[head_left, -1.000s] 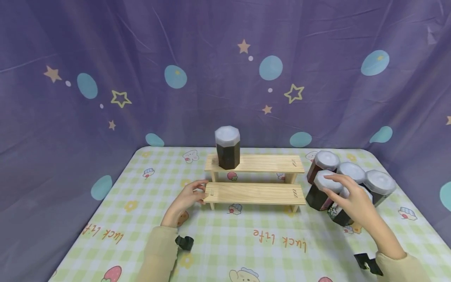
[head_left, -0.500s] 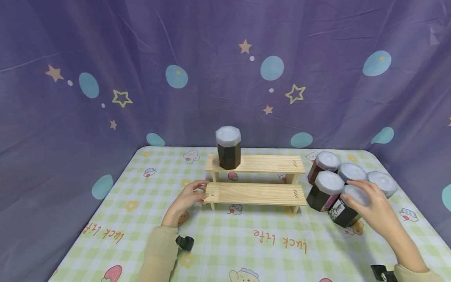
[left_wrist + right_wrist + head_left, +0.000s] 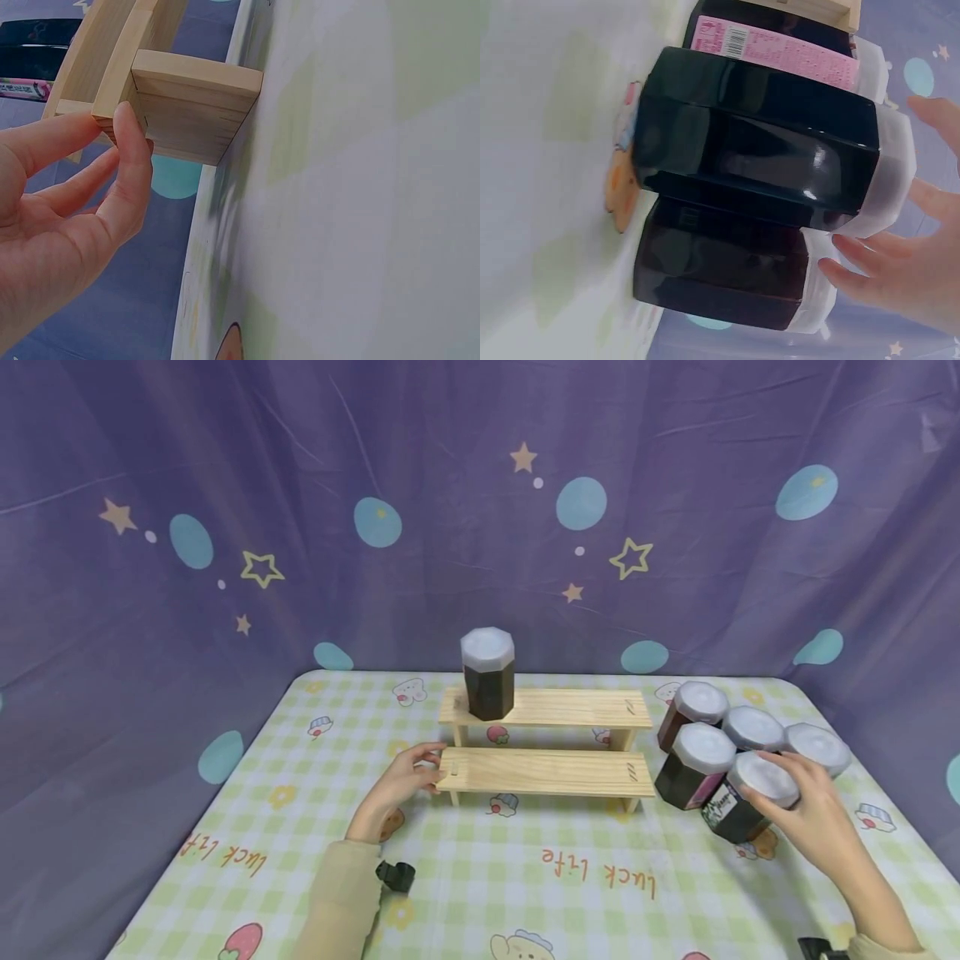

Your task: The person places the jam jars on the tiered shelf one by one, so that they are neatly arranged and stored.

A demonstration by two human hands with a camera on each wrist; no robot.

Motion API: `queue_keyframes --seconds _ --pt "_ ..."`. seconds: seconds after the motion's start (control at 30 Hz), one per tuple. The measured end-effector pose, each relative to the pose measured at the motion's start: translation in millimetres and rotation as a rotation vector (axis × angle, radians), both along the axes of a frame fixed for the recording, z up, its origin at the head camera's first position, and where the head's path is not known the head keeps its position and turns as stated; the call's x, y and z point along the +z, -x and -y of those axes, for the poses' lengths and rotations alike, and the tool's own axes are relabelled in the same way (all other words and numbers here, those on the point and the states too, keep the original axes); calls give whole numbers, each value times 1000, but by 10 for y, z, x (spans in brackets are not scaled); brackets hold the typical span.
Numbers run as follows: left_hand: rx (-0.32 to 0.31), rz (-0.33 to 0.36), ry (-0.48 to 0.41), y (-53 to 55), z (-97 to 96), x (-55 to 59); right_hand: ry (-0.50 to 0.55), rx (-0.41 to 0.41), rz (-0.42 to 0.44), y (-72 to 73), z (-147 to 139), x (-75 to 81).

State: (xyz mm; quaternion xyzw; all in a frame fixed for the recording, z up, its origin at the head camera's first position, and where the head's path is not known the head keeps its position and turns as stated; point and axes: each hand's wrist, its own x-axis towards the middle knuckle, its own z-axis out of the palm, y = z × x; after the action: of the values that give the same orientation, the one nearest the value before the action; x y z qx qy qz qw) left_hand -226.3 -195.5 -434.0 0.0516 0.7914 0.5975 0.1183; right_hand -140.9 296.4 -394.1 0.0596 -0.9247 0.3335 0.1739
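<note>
My left hand (image 3: 406,779) pinches the left end of the lower board of a two-step wooden shelf (image 3: 543,772); the left wrist view shows thumb and fingertip on the board's corner (image 3: 120,82). At the right, my right hand (image 3: 813,810) reaches over the front dark jar with a white lid (image 3: 763,779), thumb and fingers spread about the lid. In the right wrist view, fingertips (image 3: 844,266) lie between this jar (image 3: 765,142) and a darker jar (image 3: 720,262) beside it. One dark jar (image 3: 489,681) stands on the upper step's left end.
Several more white-lidded jars cluster round the front one, including a pink-labelled jar (image 3: 696,768) on its left and another jar (image 3: 817,747) behind my right hand. A checked tablecloth (image 3: 465,877) covers the table. A purple curtain (image 3: 450,593) hangs behind.
My right hand has moved from over the pink-labelled jar to the right, then lowered onto the front jar's lid. The left hand keeps its place at the shelf.
</note>
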Motion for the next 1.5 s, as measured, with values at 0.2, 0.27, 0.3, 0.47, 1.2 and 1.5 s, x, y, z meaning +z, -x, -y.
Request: queue_keyframes --seconds 0.2,0.27,0.3,0.47,1.2,1.5 --pt "8 -10 -7 -10 0 7 17 -41 1 11 -16 -83" --pt "10 -14 -6 -15 -2 15 22 -48 15 10 -18 -99" --pt "11 -16 -5 -16 -2 16 23 -51 29 7 -18 -107" --pt "9 -15 -1 -16 -3 8 34 -60 74 -5 -22 -141" --pt "-14 -34 16 -19 8 12 87 -83 -22 -19 -17 -247" --pt "-31 -38 13 -22 12 20 118 -88 35 11 19 -263"
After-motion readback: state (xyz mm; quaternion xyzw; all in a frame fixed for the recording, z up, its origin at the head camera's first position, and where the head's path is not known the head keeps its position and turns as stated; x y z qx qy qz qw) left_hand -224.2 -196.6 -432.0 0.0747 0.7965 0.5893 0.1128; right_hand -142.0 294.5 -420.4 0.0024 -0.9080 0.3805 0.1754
